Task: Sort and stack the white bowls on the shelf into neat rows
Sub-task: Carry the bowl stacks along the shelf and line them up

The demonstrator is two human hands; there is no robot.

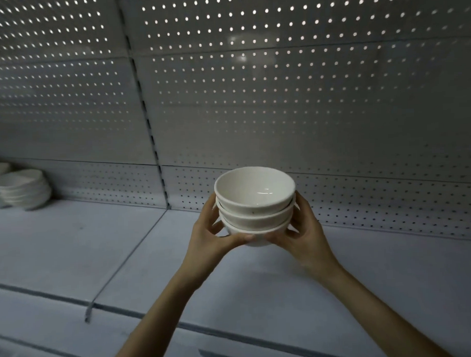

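1. The left hand (211, 232) is curled round the left side of a stack of three bowls (254, 204). Its fingers wrap behind the rims and its thumb is pressed under the lowest bowl.
2. The right hand (304, 228) mirrors it on the right side, with fingers hooked round the back and the thumb tucked beneath. Both bare forearms reach up from the bottom edge of the view.
3. The bowls are round, glossy white ceramic with thick rolled rims. They are nested upright one inside another, and the top bowl's smooth hollow catches a small glint of light.
4. The stack is held over the right-hand bay of the shelf (339, 281), towards its back. Whether the base touches the board cannot be told.
5. The shelf is a flat, matte, pale grey metal board. A narrow seam (125, 262) runs front to back across it, left of the hands.
6. Behind it rises a grey sheet-metal back panel (279, 96), punched with regular rows of small round holes; the upper ones glow with light. A dark slotted upright post (146, 114) splits the panel.
7. More white bowls (23, 188) sit in low stacks at the far left of the shelf, well apart from the hands; they are blurred.
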